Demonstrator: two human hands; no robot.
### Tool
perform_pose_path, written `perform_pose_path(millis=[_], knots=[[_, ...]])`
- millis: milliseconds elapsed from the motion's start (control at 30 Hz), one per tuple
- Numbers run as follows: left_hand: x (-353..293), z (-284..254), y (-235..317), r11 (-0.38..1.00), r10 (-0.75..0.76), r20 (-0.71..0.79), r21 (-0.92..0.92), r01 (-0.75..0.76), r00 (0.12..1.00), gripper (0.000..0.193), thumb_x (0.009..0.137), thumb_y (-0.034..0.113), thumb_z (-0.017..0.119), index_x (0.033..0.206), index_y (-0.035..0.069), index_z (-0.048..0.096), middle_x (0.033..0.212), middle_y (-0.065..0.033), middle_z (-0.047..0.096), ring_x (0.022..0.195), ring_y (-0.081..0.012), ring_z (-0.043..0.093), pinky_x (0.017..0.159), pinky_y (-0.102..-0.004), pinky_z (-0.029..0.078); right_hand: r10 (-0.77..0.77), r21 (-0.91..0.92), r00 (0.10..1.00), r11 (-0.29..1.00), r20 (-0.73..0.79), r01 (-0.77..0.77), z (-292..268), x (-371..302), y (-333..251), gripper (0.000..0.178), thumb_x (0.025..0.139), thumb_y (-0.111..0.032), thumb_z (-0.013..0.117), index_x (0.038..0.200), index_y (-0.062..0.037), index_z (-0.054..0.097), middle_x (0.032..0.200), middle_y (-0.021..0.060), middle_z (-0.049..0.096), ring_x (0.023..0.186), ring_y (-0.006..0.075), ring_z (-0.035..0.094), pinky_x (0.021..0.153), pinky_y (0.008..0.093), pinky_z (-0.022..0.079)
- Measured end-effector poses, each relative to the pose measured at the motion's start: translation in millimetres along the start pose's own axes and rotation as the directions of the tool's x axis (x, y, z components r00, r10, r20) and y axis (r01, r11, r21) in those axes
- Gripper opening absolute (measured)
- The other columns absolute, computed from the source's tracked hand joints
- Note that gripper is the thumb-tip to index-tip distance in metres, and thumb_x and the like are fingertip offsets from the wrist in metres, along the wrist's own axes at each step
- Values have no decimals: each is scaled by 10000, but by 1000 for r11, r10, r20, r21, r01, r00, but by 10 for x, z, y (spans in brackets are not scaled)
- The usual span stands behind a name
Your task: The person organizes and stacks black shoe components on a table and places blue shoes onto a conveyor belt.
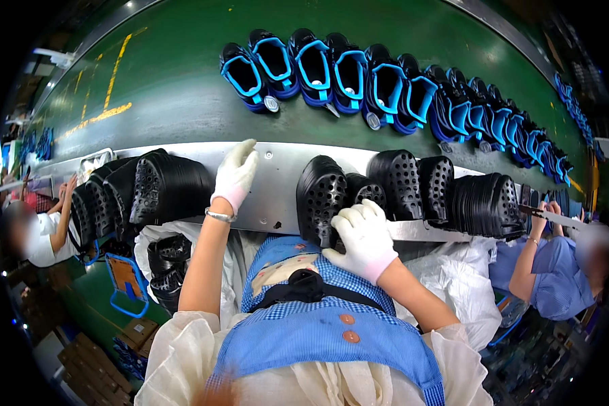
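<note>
My left hand (237, 174), in a white glove, reaches over the metal ledge (269, 196) with its fingers stretched out and nothing in them. My right hand (363, 238), gloved too, has its fingers curled over the near end of a short stack of black perforated plastic shoe inserts (367, 191). How many pieces it grips is hidden. Just left of it stands a taller nested stack of inserts (323, 193). Two more upright stacks, a nearer one (395, 179) and a farther one (436, 186), stand on the right. To the left of my left hand lie more nested inserts (172, 186).
Beyond the ledge, a green conveyor belt (176, 88) carries a row of black-and-blue shoes (312, 68). White plastic bags hang below the ledge on the left (203, 237) and right (460, 271). Co-workers sit at the left (54, 233) and right (555, 277).
</note>
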State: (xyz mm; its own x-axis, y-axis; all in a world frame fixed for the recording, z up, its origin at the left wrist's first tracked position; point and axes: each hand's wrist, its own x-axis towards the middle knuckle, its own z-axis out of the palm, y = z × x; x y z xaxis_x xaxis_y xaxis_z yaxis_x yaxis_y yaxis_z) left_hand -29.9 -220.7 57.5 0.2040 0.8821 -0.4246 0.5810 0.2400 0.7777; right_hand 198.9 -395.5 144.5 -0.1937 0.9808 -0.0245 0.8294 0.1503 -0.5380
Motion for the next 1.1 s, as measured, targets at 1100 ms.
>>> perform_pose_path(millis=[1100], knots=[[1171, -95, -117, 959, 227, -495, -36, -281, 839, 342, 925, 228, 468, 1174, 13, 562, 1110, -249, 588, 1038, -416, 550, 892, -423, 462, 252, -139, 965, 961, 70, -241, 239, 3137, 232, 353, 899, -299, 462, 785, 3, 605, 780, 252, 639, 791, 400, 632, 750, 476, 500]])
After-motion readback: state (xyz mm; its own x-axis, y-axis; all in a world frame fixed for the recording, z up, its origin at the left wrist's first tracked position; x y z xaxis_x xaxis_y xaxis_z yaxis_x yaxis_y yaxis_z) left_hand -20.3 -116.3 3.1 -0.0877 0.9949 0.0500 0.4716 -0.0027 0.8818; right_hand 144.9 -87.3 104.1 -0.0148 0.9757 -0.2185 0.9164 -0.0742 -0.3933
